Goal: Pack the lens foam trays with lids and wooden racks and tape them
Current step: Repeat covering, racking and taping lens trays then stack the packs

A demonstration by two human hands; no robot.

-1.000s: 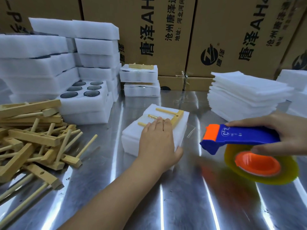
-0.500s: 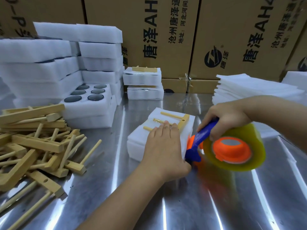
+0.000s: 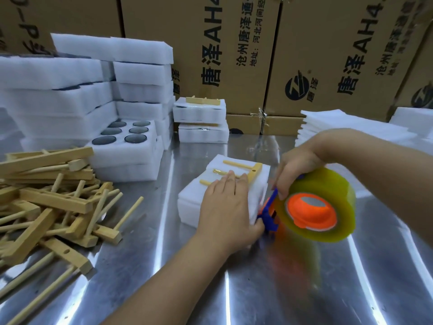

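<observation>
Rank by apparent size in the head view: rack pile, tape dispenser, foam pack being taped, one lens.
1. rack pile
2. tape dispenser and foam pack look alike; the dispenser is nearer, so unranked
3. lens

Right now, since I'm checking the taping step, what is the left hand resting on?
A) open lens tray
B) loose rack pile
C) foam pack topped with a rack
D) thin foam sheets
C: the left hand lies flat on the foam pack, over its wooden rack, while the right hand holds the tape dispenser at its edge.
</observation>
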